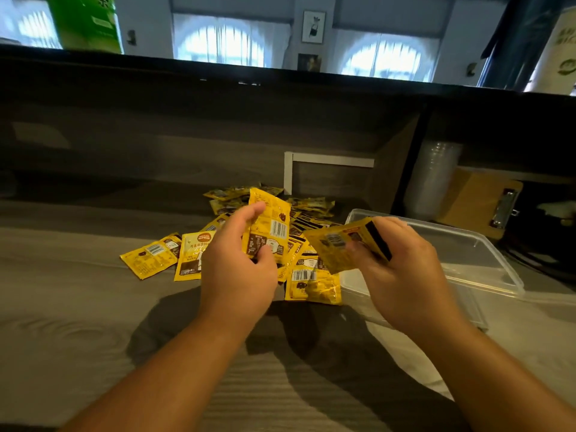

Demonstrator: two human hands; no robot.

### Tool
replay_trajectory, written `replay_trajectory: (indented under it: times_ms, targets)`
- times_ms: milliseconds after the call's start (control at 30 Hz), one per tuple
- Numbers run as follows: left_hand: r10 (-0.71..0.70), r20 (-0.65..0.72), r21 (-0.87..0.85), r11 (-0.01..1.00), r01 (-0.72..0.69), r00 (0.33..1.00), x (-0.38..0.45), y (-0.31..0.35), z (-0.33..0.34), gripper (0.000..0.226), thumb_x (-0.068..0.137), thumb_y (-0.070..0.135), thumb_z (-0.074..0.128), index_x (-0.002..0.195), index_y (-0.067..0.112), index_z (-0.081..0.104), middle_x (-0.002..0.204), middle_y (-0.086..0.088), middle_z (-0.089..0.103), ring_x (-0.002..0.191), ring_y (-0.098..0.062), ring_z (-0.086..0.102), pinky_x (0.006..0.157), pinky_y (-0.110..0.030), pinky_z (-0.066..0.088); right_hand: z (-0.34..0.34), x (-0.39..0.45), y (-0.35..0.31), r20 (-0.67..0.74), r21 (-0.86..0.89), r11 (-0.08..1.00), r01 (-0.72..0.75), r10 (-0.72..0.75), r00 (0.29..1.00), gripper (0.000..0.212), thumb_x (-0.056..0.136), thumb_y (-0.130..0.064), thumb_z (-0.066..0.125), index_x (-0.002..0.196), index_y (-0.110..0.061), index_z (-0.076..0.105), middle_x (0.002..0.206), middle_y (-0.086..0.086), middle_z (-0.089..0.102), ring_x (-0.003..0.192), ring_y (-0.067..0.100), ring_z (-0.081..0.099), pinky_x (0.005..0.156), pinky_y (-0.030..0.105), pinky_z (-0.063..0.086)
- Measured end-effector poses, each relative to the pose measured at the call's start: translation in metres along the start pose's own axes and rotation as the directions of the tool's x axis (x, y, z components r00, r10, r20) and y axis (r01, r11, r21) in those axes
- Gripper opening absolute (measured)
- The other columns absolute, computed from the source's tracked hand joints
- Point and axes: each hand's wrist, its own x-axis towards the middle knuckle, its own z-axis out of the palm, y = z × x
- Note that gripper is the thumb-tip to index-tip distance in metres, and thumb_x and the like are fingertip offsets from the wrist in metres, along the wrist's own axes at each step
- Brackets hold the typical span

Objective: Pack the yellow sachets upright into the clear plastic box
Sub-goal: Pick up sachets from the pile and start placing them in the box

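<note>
Several yellow sachets lie in a loose pile (pixel 308 282) on the grey table, spreading from the centre toward the back. My left hand (pixel 237 269) holds one yellow sachet (pixel 271 222) upright above the pile, barcode side toward me. My right hand (pixel 402 269) grips a small stack of yellow sachets (pixel 346 244), held tilted at the left end of the clear plastic box (pixel 486 263). The box lies on the table to the right of the pile, and what I see of its inside holds no sachets.
A dark shelf wall rises behind the table, with a white-edged panel (pixel 327 162) behind the pile. To the right stand stacked clear cups (pixel 433 179) and a wooden clipboard (pixel 480 204). A green carton (pixel 85 21) sits on the ledge at top left.
</note>
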Motion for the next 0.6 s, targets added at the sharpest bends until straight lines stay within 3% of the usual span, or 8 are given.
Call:
replay_trajectory:
  times_ms: [167,300,400,467,600]
  targets:
    - [-0.059,0.014,-0.092,0.994,0.060,0.998,0.000,0.020,0.000,0.057,0.089,0.000,0.069,0.122,0.044,0.053,0.106,0.031,0.053,0.100,0.005,0.059,0.078,-0.012,0.056,-0.011,0.005,0.001,-0.095,0.198,0.977,-0.078,0.099,0.991,0.013,0.094,-0.027,0.062,0.087,-0.038,0.064,0.097,-0.007,0.065,0.085,0.007,0.061,0.069,0.028,0.054]
    - [-0.053,0.018,-0.130,0.990,0.055,0.998,0.006,0.041,0.011,0.057,0.089,0.000,0.069,0.129,0.038,0.055,0.116,0.021,0.060,0.110,-0.004,0.062,0.088,-0.033,0.060,-0.037,0.019,0.002,-0.088,0.246,0.966,-0.075,0.100,0.991,0.013,0.094,-0.024,0.063,0.088,-0.035,0.066,0.091,-0.010,0.070,0.082,0.005,0.066,0.062,0.018,0.053]
    - [-0.019,0.064,-0.199,0.980,0.031,0.998,0.014,0.059,0.028,0.071,0.087,-0.004,0.068,0.137,0.041,0.045,0.112,0.015,0.065,0.101,-0.005,0.068,0.081,-0.027,0.061,-0.062,0.030,0.010,-0.060,0.201,0.979,-0.025,0.037,0.998,0.021,0.092,-0.020,0.066,0.089,-0.040,0.061,0.090,-0.019,0.068,0.084,-0.002,0.066,0.058,0.009,0.051]
    - [0.009,0.096,-0.207,0.978,0.011,0.995,0.021,0.070,0.041,0.077,0.086,-0.004,0.070,0.143,0.040,0.040,0.102,0.012,0.069,0.089,-0.004,0.071,0.072,-0.021,0.060,-0.079,0.036,0.022,-0.078,0.104,0.994,0.025,-0.016,0.997,0.026,0.090,-0.018,0.068,0.087,-0.042,0.060,0.089,-0.021,0.066,0.085,-0.004,0.064,0.061,0.011,0.052]
    - [0.103,0.167,-0.049,0.994,-0.096,0.981,0.040,0.089,0.069,0.037,0.087,0.003,0.072,0.103,0.035,0.062,0.096,0.012,0.070,0.090,-0.004,0.068,0.076,-0.023,0.059,-0.107,0.038,0.054,-0.134,-0.028,0.996,0.088,-0.091,0.987,0.046,0.083,-0.003,0.073,0.079,-0.047,0.059,0.101,-0.025,0.053,0.093,-0.008,0.055,0.074,0.006,0.047]
